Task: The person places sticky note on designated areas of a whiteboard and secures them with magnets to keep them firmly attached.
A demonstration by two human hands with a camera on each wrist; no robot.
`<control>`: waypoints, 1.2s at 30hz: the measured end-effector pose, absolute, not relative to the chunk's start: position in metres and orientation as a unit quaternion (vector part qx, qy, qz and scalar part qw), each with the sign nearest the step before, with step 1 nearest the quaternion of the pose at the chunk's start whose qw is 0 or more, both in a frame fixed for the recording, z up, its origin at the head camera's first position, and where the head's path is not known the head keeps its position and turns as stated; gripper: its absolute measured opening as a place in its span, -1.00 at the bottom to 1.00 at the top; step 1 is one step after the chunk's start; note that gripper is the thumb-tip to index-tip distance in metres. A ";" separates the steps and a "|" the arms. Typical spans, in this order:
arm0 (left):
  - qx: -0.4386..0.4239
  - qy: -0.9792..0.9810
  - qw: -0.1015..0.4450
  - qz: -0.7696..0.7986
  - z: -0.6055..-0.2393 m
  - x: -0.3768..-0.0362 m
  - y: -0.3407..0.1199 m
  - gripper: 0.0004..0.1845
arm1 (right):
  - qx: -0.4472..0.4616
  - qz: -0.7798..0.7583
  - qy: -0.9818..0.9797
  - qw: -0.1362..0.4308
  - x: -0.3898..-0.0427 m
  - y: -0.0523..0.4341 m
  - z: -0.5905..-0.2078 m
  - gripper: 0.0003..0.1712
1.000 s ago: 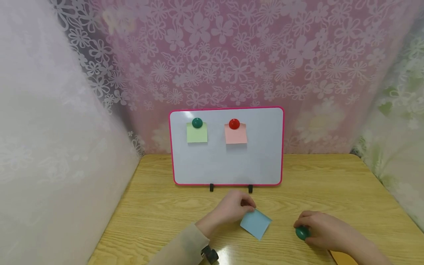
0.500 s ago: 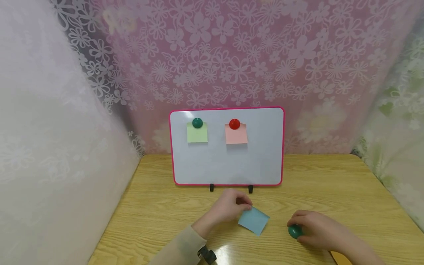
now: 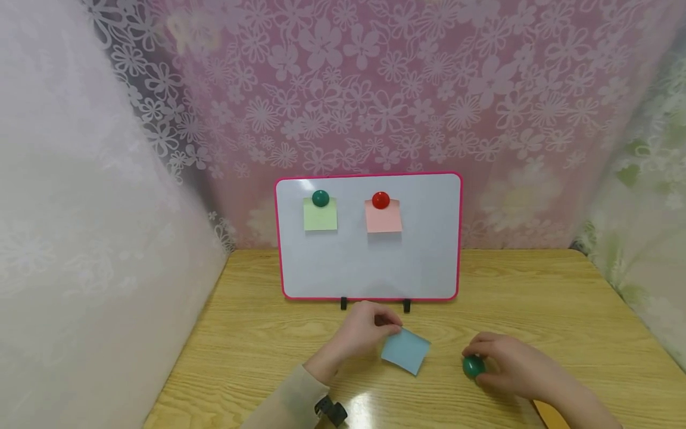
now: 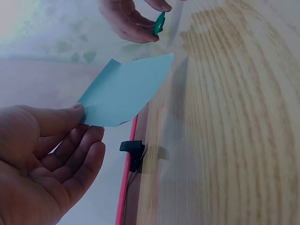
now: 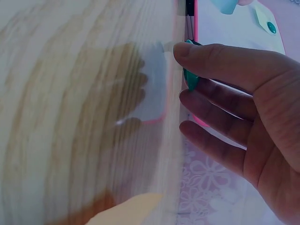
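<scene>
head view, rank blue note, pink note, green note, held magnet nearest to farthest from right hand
1. Held magnet: in right hand
2. Blue note: in left hand
3. Pink note: upper middle of board
4. Green note: upper left of board

1. Head view is looking forward and down from farther back.
2. Left wrist view, close, is facing past the left hand point(image 4: 40, 171) toward the right hand point(image 4: 127, 22).
3. Right wrist view, also close, is facing the whiteboard point(image 3: 370, 262), sharing it with the head view.
</scene>
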State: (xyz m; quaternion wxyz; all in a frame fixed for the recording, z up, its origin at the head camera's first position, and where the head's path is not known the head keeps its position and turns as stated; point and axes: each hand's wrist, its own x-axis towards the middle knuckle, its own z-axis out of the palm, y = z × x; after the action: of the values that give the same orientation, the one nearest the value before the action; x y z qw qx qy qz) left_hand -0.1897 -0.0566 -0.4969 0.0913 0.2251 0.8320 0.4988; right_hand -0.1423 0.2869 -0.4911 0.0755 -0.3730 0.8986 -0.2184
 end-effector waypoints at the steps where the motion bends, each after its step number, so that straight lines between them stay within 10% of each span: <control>1: 0.224 0.831 0.089 0.501 -0.497 -0.190 -0.057 -0.94 | -0.371 -0.218 0.899 0.077 -0.142 0.287 -0.490 -0.59; 36: 0.143 0.827 0.075 0.538 -0.482 -0.193 -0.094 -0.96 | -0.385 -0.238 0.892 0.019 -0.153 0.250 -0.483 -0.57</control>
State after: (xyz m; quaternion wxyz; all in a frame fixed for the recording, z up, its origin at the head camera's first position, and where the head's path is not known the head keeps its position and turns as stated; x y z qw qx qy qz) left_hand -0.1926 -0.0939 -0.4822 0.0753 0.1431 0.8275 0.5377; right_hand -0.1534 0.2501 -0.4833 0.0185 -0.3850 0.8916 -0.2378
